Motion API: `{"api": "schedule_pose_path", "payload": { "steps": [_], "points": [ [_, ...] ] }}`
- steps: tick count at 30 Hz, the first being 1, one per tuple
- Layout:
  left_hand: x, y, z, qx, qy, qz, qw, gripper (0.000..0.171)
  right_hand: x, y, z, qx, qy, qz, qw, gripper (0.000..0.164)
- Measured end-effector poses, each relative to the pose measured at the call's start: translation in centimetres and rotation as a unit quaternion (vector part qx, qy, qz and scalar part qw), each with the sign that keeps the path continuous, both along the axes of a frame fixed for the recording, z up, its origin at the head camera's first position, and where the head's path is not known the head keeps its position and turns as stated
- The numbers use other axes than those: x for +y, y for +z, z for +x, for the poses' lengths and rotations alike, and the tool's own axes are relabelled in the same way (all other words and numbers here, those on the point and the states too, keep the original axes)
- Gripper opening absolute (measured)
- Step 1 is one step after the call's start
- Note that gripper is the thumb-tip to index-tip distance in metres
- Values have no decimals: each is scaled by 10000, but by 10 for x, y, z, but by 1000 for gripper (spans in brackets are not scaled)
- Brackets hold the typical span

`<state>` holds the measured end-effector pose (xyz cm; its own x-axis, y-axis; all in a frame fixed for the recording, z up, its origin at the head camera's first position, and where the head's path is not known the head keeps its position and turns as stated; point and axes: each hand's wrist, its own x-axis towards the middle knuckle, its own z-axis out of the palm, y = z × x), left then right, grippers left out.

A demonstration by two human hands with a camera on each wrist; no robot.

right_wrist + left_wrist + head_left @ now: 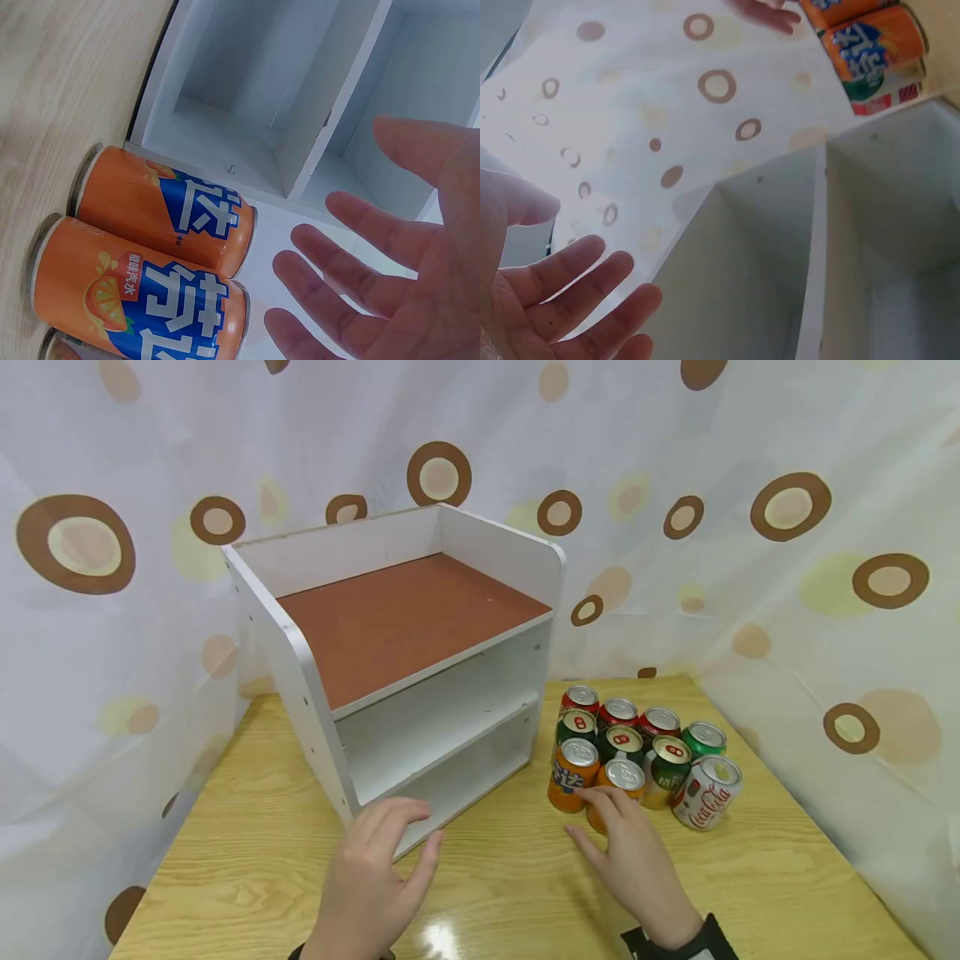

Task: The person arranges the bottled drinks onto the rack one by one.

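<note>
Orange cans point(573, 777): two, upright side by side on the table point(225, 868), near the right hand point(637, 864).
Right hand: fingers spread wide, partly hiding one orange can from the head view.
Left hand: point(372, 877) thumb and fingers apart, before the shelf point(294, 668).
Shelf: white, brown top, two open compartments.
Behind the orange cans: green cans point(572, 728), then red cans point(578, 699).
Right end: Coca-Cola can point(707, 795).
</note>
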<state>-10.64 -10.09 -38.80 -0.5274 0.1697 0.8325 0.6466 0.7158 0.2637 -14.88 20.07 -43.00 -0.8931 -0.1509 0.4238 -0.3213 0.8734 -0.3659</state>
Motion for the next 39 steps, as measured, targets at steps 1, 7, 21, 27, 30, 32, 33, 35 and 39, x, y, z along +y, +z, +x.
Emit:
{"api": "schedule_pose_path", "payload": {
  "steps": [1,7,21,27,30,32,33,35,39],
  "points": [
    [-3,3,0,65,53,70,9999,19,0,0,-1,-2,-18,-11,10000,44],
    [-21,12,-8,473,331,594,9966,31,1,2,-4,-28,-82,-41,10000,42],
    [-36,21,-23,1256,307,1533,9797,23,11,1,-12,131,-150,-175,9996,39],
    [-37,27,-27,1585,368,1772,9706,34,14,-1,-14,399,-149,-278,9987,38],
    [-38,29,-29,1597,459,1817,9692,40,15,-3,-14,492,-171,-385,9979,37],
    [-39,32,-30,1590,526,1827,9688,45,16,-3,-15,575,-174,-494,9970,36],
    [-40,32,-31,1574,561,1835,9687,47,16,-3,-15,625,-176,-545,9964,36],
    [-40,34,-33,1564,640,1859,9679,51,17,-3,-15,749,-190,-623,9951,36],
    [-42,36,-37,1498,736,1972,9660,56,20,-3,-18,1004,-250,-695,9922,36]
  ]
}}
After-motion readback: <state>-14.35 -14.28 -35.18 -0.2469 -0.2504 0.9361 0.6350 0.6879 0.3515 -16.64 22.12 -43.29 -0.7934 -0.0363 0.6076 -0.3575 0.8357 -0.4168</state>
